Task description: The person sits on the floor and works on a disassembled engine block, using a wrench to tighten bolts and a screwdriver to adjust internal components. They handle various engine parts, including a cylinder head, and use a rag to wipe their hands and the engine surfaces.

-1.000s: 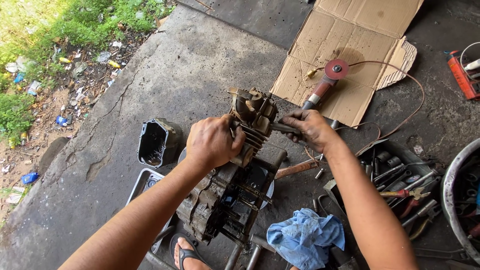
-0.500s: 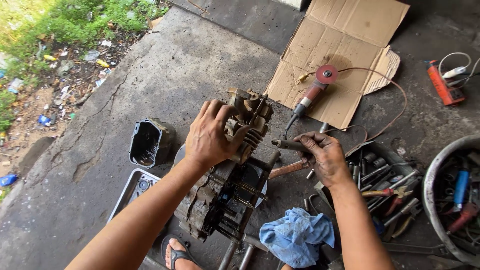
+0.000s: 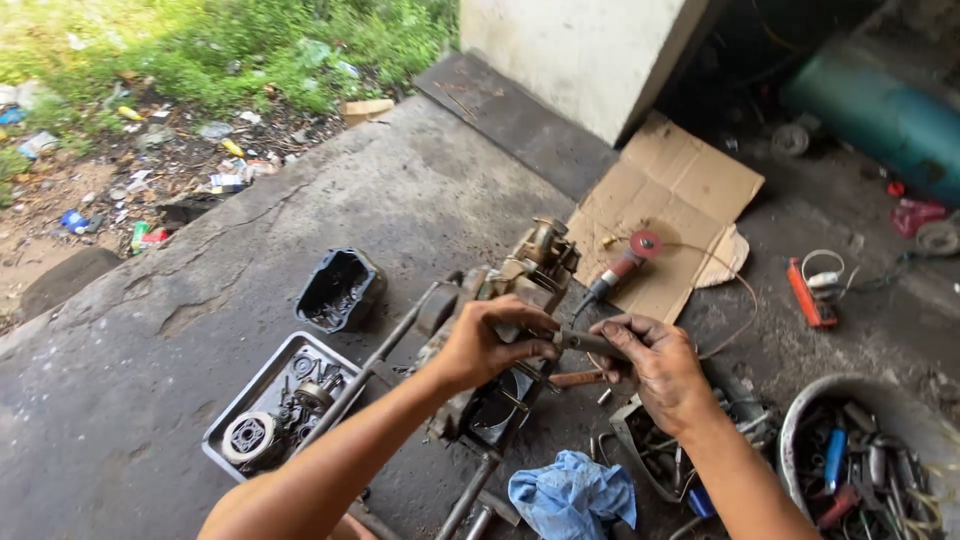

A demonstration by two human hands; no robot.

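Grey tray (image 3: 232,413) of small parts on concrete floor, far left; black cover (image 3: 340,290) behind it. Centre: engine block (image 3: 490,385) upright on floor, likely heavy, rigid, greasy; firm casing edges suit grip. Left hand (image 3: 487,342) clasps its upper casing. Right hand (image 3: 655,370) closed on tool handle (image 3: 590,343) touching engine. Blue rag (image 3: 572,495) below; tool bowl (image 3: 800,430) far right.
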